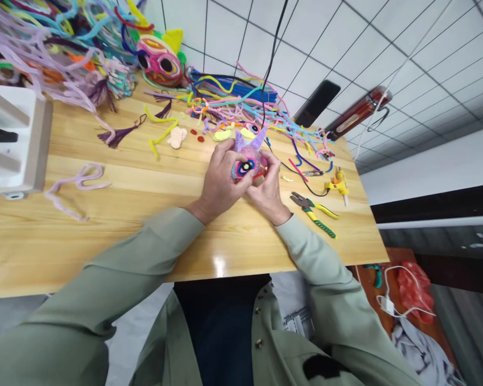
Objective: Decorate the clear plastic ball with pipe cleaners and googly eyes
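Above the middle of the wooden table (153, 241), my two hands hold a small pipe-cleaner animal head (248, 153). It is pink with two pointed purple ears and a large blue-ringed eye. My left hand (221, 179) grips its left side, with the thumb lying close to the eye. Around the right and lower side my right hand (269, 187) is closed, its fingers partly behind the head. Just beyond lie pale yellow pieces (224, 134) and a loose eye-like piece (253, 128). The lower part of the head is covered by my fingers.
Pliers (312, 212), a yellow glue gun (338, 185) and small snips (313, 173) lie to the right. Pipe cleaners (241, 102) and a finished colourful head (161, 61) line the tiled wall. A phone (317, 102) leans there. A white device (18, 139) stands at left.
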`<state>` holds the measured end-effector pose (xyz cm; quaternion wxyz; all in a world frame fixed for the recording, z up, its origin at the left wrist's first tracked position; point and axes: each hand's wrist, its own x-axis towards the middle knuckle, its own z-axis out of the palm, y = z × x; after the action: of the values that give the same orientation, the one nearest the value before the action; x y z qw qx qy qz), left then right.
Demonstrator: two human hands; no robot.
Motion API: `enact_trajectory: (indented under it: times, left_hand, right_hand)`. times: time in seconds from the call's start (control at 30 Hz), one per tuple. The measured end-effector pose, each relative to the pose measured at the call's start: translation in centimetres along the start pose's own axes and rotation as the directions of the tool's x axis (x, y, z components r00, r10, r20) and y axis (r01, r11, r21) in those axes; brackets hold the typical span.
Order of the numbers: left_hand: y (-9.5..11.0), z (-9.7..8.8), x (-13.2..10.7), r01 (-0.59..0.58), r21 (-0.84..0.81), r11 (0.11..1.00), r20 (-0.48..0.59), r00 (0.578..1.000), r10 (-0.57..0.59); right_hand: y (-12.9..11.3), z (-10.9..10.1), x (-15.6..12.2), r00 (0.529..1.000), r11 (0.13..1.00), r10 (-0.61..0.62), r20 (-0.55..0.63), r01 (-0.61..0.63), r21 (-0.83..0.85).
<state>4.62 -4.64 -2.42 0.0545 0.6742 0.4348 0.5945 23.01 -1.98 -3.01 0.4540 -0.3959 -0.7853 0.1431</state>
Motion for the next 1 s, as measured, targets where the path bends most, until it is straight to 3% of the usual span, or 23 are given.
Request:
enact_trajectory:
  times: [0.4, 0.67, 0.87, 1.0]
  left_hand:
    - [-0.2, -0.2, -0.2, 0.043, -0.074, 0.996, 0.057, 0.998, -0.038]
    - [-0.4, -0.2, -0.1, -0.026, 0.010, 1.000, -0.009, 1.000, 0.026]
    - [-0.4, -0.2, 0.1, 0.015, -0.051, 0.999, 0.004, 1.000, -0.015]
    - [-0.4, -0.2, 0.2, -0.029, -0.033, 0.999, -0.032, 0.999, 0.028]
  right_hand:
    - [0.2, 0.2, -0.4, 1.000, 1.000, 0.003, -0.017, -0.004, -0.028]
    - [0.2, 0.5, -0.2, 0.999, 0.999, 0.015, -0.041, -0.016, -0.031]
    - [0.6, 1.0, 0.0, 0.998, 1.000, 0.026, -0.051, -0.026, -0.008]
    - [0.6, 1.6, 0.2, 0.995, 1.000, 0.009, -0.102, -0.011, -0.013]
